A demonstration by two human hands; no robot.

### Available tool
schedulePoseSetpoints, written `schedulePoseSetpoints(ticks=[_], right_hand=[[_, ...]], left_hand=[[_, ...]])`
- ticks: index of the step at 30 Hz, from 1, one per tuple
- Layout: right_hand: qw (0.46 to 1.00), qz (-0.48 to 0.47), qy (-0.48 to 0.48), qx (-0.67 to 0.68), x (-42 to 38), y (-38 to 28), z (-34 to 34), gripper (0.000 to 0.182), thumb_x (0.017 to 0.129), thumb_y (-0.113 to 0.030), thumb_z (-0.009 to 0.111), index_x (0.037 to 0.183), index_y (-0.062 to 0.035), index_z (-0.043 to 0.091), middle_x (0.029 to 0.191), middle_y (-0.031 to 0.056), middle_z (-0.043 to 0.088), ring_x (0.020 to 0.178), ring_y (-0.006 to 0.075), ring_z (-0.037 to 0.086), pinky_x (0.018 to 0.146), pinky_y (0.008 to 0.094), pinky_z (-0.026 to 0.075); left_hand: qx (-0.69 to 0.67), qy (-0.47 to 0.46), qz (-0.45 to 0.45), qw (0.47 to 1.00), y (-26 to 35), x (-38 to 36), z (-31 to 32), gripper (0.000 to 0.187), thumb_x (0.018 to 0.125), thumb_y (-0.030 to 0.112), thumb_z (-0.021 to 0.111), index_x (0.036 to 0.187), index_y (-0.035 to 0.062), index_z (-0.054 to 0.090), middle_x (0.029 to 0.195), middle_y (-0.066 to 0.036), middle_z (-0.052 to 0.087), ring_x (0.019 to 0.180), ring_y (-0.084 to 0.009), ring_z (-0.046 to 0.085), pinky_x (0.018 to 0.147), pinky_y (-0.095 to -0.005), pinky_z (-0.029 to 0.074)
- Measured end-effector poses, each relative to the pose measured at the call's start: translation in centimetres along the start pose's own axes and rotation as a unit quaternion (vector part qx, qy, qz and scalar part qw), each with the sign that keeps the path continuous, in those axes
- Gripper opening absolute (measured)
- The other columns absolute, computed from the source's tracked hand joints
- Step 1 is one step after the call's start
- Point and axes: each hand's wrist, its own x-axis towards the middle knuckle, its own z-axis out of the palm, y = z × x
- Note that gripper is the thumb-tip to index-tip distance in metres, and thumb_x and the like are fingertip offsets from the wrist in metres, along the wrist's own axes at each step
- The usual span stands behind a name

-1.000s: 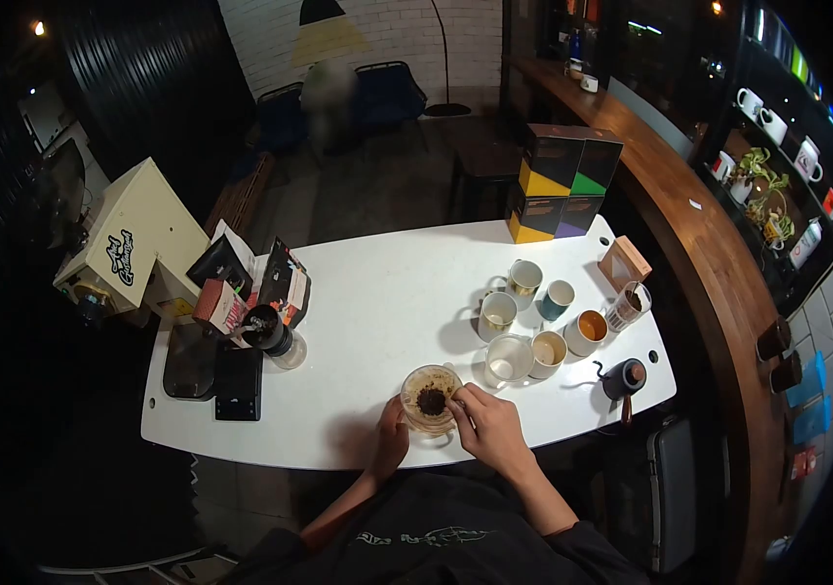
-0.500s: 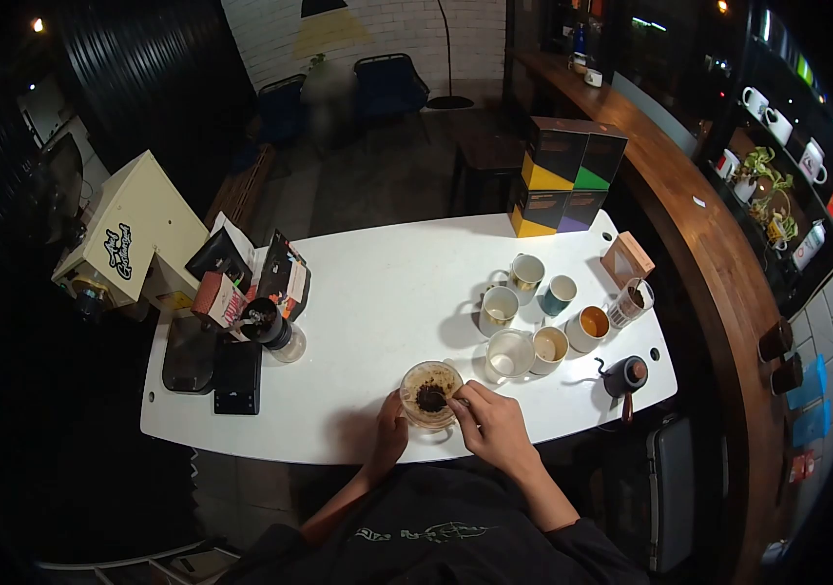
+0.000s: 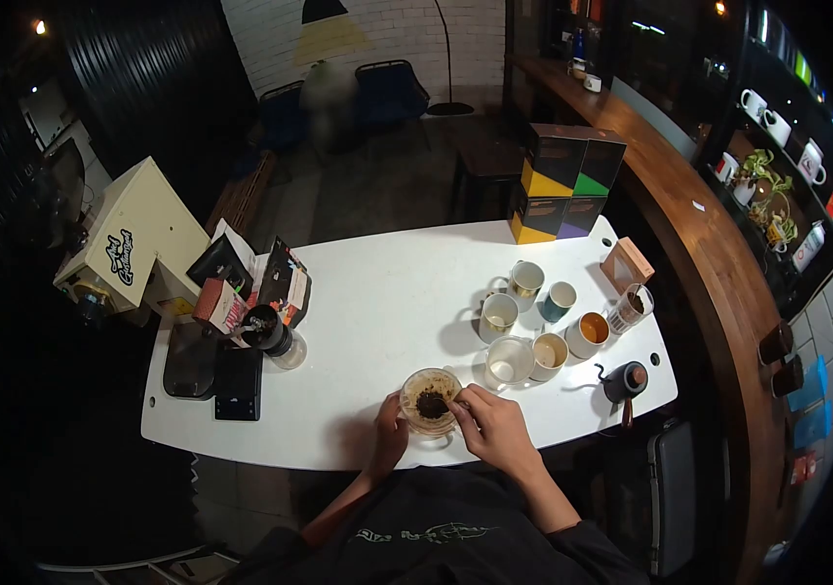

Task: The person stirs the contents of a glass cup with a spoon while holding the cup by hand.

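A coffee dripper (image 3: pixel 418 423) with a paper filter, stained brown, stands near the table's front edge. Dark wet coffee grounds (image 3: pixel 429 404) lie at the bottom of the filter. My left hand (image 3: pixel 390 434) is closed against the dripper's left side, its fingers partly hidden. On the right rim, my right hand (image 3: pixel 491 421) is closed in a pinch, fingertips just over the inside of the filter. What it pinches is too small to make out. A clear glass server (image 3: pixel 509 362) stands just beyond my right hand.
Several cups, including a white cup (image 3: pixel 588 334) with an orange inside, group at the right. A gooseneck kettle (image 3: pixel 625 381) sits near the right edge. A black scale (image 3: pixel 238 384), hand grinder (image 3: pixel 268 330) and coffee bags (image 3: pixel 282 281) stand left. Stacked boxes (image 3: pixel 569 182) rise at the back right.
The view has shifted slightly, so the table sits a little lower. My right fingertips have moved a little at the filter's rim; my left hand stays on the dripper.
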Motion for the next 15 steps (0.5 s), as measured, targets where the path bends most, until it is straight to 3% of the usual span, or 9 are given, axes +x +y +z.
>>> schedulePoseSetpoints(ticks=[4,6,7,9,12,15], right_hand=[[1.0,0.004,-0.01,-0.004,0.0,0.3,0.2,0.011,0.098,-0.014,0.067,0.095,-0.0037,0.063,0.085,0.0116,0.063,0.069,0.0348,0.066,0.058,0.0438,0.052],[1.0,0.002,-0.005,-0.002,0.2,0.3,0.2,0.008,0.098,-0.011,0.067,0.097,-0.0029,0.065,0.082,0.0129,0.064,0.065,0.0345,0.064,0.058,0.0421,0.05],[1.0,0.002,-0.005,-0.002,0.3,0.3,0.1,0.008,0.098,-0.011,0.067,0.097,-0.0029,0.065,0.082,0.0129,0.064,0.065,0.0345,0.064,0.058,0.0421,0.05],[1.0,0.008,-0.016,-0.002,0.5,0.3,0.0,0.008,0.098,-0.011,0.067,0.098,-0.0033,0.065,0.083,0.0128,0.064,0.065,0.035,0.064,0.058,0.0424,0.051],[1.0,0.004,-0.018,0.001,0.7,0.5,0.1,0.008,0.098,-0.011,0.066,0.099,-0.0036,0.065,0.084,0.0126,0.064,0.065,0.0352,0.064,0.058,0.0428,0.051],[1.0,0.005,-0.024,0.003,0.8,0.6,0.2,0.008,0.098,-0.012,0.067,0.099,-0.0039,0.065,0.084,0.0126,0.064,0.066,0.0352,0.065,0.058,0.043,0.051]], left_hand=[[0.027,0.054,0.042,0.997,1.1,0.5,-0.1,0.038,0.083,-0.009,0.042,0.114,-0.004,0.062,0.105,-0.02,0.067,0.102,-0.0286,0.068,0.091,-0.0365,0.055],[0.039,0.085,-0.046,0.995,0.9,0.4,-0.3,0.021,0.081,-0.008,0.042,0.088,-0.0027,0.06,0.078,-0.014,0.062,0.074,-0.0215,0.063,0.069,-0.0343,0.051],[0.038,0.085,-0.046,0.995,0.5,0.2,-0.4,0.021,0.081,-0.008,0.042,0.088,-0.0027,0.06,0.078,-0.014,0.062,0.074,-0.0215,0.063,0.069,-0.0343,0.051],[0.008,0.046,-0.091,0.995,0.0,0.2,-0.8,0.014,0.078,-0.005,0.042,0.069,-0.0023,0.053,0.057,-0.009,0.049,0.057,-0.0152,0.049,0.055,-0.0342,0.037],[0.014,0.028,-0.108,0.994,0.2,0.5,-0.9,0.014,0.075,-0.003,0.042,0.063,-0.003,0.048,0.052,-0.006,0.039,0.053,-0.0122,0.041,0.051,-0.0359,0.031],[-0.013,0.022,-0.132,0.991,0.5,0.7,-0.7,0.011,0.073,-0.002,0.043,0.064,-0.0039,0.048,0.054,-0.005,0.038,0.054,-0.0113,0.04,0.051,-0.0359,0.03]])
